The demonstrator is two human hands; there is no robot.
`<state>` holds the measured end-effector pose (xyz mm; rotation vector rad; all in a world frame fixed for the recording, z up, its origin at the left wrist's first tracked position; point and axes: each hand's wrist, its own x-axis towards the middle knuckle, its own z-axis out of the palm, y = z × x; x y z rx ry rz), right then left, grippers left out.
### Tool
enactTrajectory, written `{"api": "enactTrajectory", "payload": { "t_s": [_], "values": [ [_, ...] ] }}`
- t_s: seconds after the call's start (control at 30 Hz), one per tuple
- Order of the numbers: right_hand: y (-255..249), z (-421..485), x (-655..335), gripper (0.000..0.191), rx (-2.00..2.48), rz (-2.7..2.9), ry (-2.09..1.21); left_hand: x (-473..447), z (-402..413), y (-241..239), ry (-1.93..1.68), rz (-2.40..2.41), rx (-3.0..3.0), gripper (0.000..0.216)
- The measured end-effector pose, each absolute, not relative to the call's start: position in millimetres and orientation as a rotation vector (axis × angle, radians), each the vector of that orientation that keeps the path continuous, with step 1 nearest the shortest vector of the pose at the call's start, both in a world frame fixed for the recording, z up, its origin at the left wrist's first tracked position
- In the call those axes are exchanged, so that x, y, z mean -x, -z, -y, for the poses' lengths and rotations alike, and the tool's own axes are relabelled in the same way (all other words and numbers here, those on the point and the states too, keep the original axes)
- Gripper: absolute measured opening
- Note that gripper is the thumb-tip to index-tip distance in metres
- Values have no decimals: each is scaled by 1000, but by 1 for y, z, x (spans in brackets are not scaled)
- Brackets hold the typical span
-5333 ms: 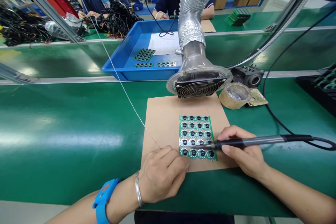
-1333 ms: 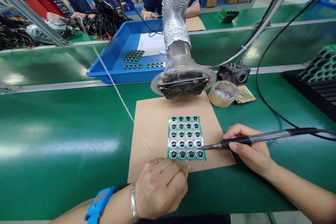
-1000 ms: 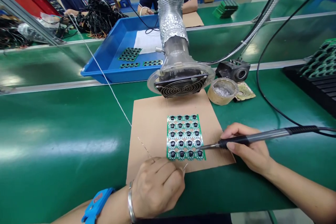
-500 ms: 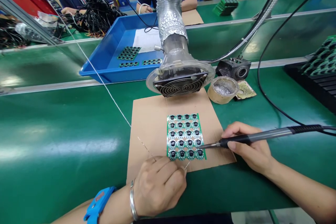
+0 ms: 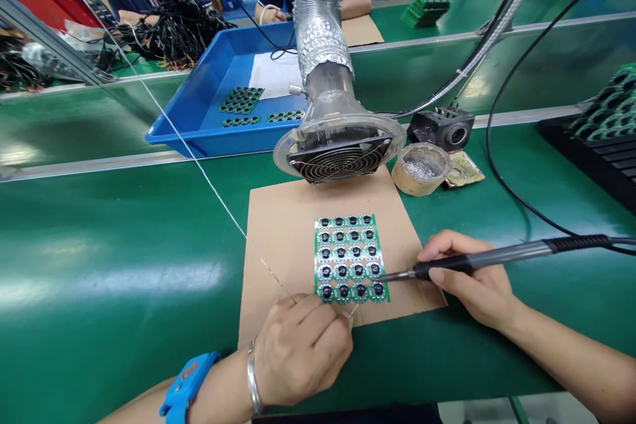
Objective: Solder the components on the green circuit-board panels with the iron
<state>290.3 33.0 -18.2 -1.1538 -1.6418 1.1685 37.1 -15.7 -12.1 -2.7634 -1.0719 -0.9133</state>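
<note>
A green panel of small circuit boards (image 5: 348, 260), each with a round black part, lies on a cardboard sheet (image 5: 278, 225). My right hand (image 5: 470, 278) grips a soldering iron (image 5: 501, 256), its tip over the panel's lower right boards. Closed at the panel's near edge, my left hand (image 5: 308, 348) pinches a thin solder wire (image 5: 209, 184). The wire runs in from the upper left, and a short end sticks out past the fingers. Whether the iron's tip touches the panel, I cannot tell.
A fume extractor hood (image 5: 342, 146) hangs just beyond the panel. A solder pot (image 5: 421, 169), a sponge (image 5: 464, 169) and an iron holder (image 5: 442, 129) stand to its right. Behind are a blue tray (image 5: 199, 99) with more panels, a black rack (image 5: 596, 165) and two co-workers.
Both hands, the iron and the panel keep practically the same places. The view has shifted very slightly.
</note>
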Motion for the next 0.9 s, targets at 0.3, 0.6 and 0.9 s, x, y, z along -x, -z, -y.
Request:
{"api": "enactTrajectory", "payload": {
  "t_s": [0.3, 0.6, 0.9],
  "values": [
    [21, -33, -292, 5, 1127, 1602, -1168, -38, 15, 14, 903, 1055, 2770, 11],
    [20, -32, -291, 7, 1146, 1583, -1182, -41, 11, 14, 873, 1037, 2747, 18],
    [21, -32, -293, 5, 1145, 1527, -1200, -43, 12, 16, 845, 1023, 2758, 15]
  ]
}}
